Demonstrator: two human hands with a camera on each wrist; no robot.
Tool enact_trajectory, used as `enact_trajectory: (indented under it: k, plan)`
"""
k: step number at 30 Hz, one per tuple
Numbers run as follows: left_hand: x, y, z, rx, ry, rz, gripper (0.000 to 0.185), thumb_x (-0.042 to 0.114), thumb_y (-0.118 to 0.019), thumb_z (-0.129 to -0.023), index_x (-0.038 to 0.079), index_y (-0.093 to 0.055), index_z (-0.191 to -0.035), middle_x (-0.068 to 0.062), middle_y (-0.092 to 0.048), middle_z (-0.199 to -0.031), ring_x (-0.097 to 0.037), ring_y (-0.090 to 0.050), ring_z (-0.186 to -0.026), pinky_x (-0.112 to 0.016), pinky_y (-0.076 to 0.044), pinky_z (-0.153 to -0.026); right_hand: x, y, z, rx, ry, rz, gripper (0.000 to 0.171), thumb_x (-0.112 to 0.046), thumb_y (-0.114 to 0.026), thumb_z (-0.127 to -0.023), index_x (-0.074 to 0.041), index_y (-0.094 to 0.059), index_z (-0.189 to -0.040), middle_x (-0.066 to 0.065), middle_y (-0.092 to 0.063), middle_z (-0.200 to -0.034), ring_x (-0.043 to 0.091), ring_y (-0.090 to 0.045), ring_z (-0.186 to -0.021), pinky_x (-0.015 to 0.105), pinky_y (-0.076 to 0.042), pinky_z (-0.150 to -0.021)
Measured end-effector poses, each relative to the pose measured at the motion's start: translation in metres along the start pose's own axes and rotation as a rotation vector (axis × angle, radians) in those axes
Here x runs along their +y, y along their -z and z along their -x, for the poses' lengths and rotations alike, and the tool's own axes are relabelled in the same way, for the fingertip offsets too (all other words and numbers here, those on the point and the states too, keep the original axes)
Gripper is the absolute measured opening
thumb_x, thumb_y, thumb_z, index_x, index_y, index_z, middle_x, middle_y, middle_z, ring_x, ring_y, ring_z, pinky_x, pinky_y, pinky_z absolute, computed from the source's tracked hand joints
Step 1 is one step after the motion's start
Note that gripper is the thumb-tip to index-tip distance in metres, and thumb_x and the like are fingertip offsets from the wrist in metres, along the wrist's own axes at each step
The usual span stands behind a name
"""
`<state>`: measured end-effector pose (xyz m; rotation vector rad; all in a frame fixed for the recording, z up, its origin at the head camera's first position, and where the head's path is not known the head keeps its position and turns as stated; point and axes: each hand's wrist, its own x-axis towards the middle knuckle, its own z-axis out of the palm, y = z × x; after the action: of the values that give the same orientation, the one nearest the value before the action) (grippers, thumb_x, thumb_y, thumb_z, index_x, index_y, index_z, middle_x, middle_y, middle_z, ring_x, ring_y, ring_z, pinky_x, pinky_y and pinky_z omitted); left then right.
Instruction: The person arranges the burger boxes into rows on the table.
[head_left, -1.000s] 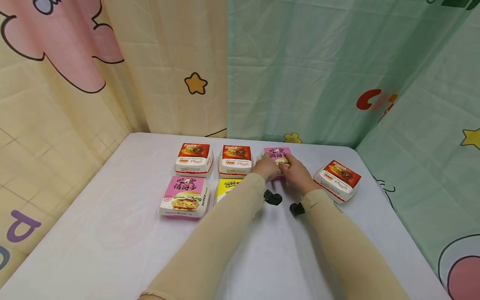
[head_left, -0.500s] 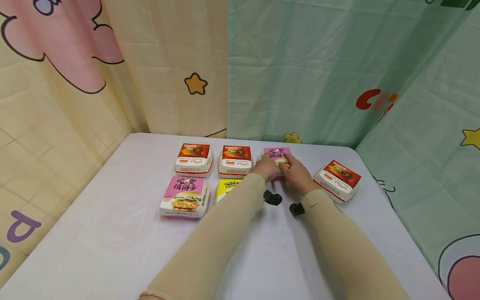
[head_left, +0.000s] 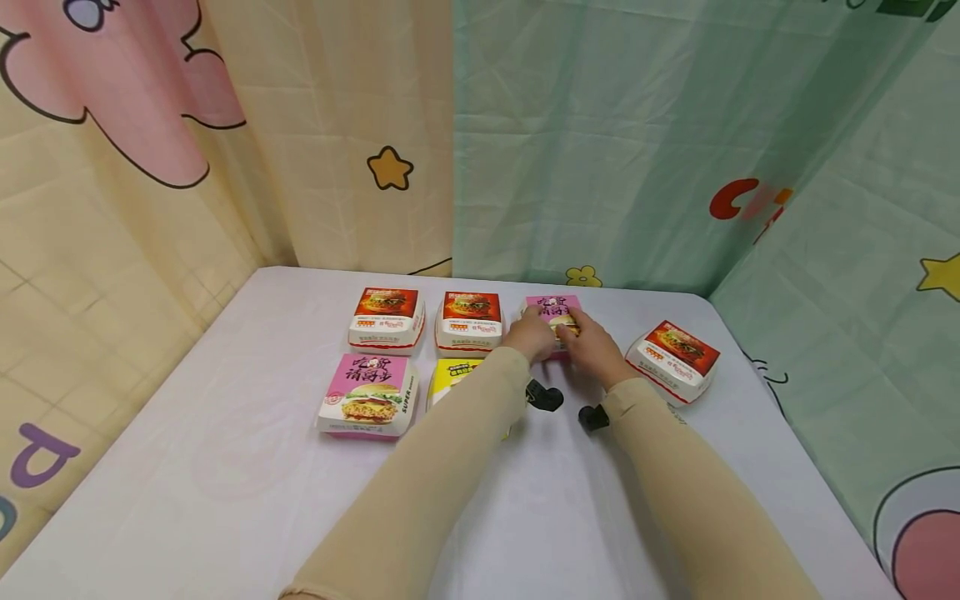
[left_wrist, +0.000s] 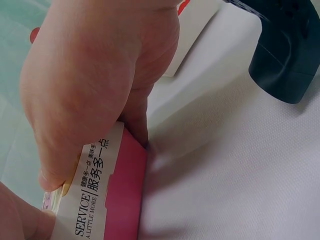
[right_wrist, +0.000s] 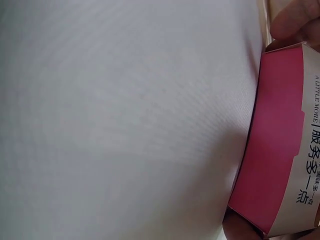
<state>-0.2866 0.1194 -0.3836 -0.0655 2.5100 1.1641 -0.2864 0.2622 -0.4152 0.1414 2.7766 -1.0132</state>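
A pink burger box (head_left: pixel 555 305) sits at the right end of the back row on the white table (head_left: pixel 225 467). My left hand (head_left: pixel 531 335) grips its left side and my right hand (head_left: pixel 594 348) grips its right side. In the left wrist view the left hand (left_wrist: pixel 100 90) wraps the pink box (left_wrist: pixel 117 200) at its near corner, and the box rests on the cloth. The right wrist view shows the box's pink side wall (right_wrist: pixel 277 160) on the table, with a fingertip (right_wrist: pixel 295 22) at its top edge. Most of the lid is hidden under the hands.
Two red burger boxes (head_left: pixel 386 317) (head_left: pixel 470 320) stand left of the held box. Another red box (head_left: pixel 673 360) lies to the right. A pink box (head_left: pixel 369 393) and a yellow box (head_left: pixel 452 373), partly behind my left arm, form the front row. Curtains close in the table.
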Motion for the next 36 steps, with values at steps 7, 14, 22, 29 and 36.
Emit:
enact_trajectory:
  k: [7, 14, 22, 29, 36]
  plan:
    - [0.0003, 0.0004, -0.0001, 0.02, -0.008, 0.007, 0.064, 0.023, -0.055, -0.105, 0.025, -0.033, -0.165, -0.017, -0.049, -0.159, -0.03, -0.052, -0.13, -0.051, -0.045, -0.115, -0.0001, -0.0007, -0.0016, -0.001, -0.015, -0.008, 0.069, -0.046, -0.041, -0.112, -0.021, -0.014, -0.171, 0.017, -0.022, -0.175, 0.043, -0.025, -0.159, 0.061, -0.02, -0.129]
    - [-0.0017, -0.0004, -0.0027, 0.023, -0.015, 0.035, 0.064, 0.022, -0.057, -0.104, 0.026, -0.035, -0.164, -0.015, -0.048, -0.161, -0.031, -0.049, -0.135, -0.054, -0.041, -0.119, 0.0011, -0.0005, -0.0024, 0.004, 0.003, 0.001, 0.07, -0.046, -0.04, -0.112, -0.019, -0.013, -0.171, 0.018, -0.022, -0.175, 0.043, -0.026, -0.159, 0.06, -0.02, -0.13]
    - [-0.0042, -0.0008, -0.0071, 0.022, -0.018, 0.063, 0.067, 0.018, -0.056, -0.103, 0.028, -0.032, -0.166, -0.013, -0.044, -0.164, -0.031, -0.048, -0.138, -0.056, -0.04, -0.12, 0.0007, 0.0003, -0.0016, 0.005, 0.018, 0.0, 0.07, -0.046, -0.039, -0.112, -0.02, -0.011, -0.171, 0.017, -0.021, -0.175, 0.043, -0.023, -0.16, 0.059, -0.019, -0.13]
    - [-0.0038, -0.001, -0.0068, 0.029, -0.034, 0.043, 0.068, 0.018, -0.055, -0.104, 0.026, -0.03, -0.167, -0.012, -0.042, -0.166, -0.031, -0.047, -0.143, -0.053, -0.039, -0.121, 0.0001, 0.0012, -0.0004, 0.008, 0.028, 0.019, 0.071, -0.048, -0.038, -0.112, -0.022, -0.01, -0.171, 0.018, -0.02, -0.175, 0.044, -0.022, -0.16, 0.06, -0.02, -0.13]
    - [-0.0036, -0.0005, -0.0043, 0.035, -0.035, 0.028, 0.068, 0.018, -0.054, -0.104, 0.025, -0.03, -0.167, -0.014, -0.043, -0.166, -0.031, -0.046, -0.144, -0.052, -0.039, -0.121, 0.0004, 0.001, -0.0007, 0.005, 0.024, 0.019, 0.074, -0.049, -0.039, -0.112, -0.021, -0.006, -0.171, 0.017, -0.017, -0.176, 0.044, -0.021, -0.161, 0.059, -0.02, -0.13]
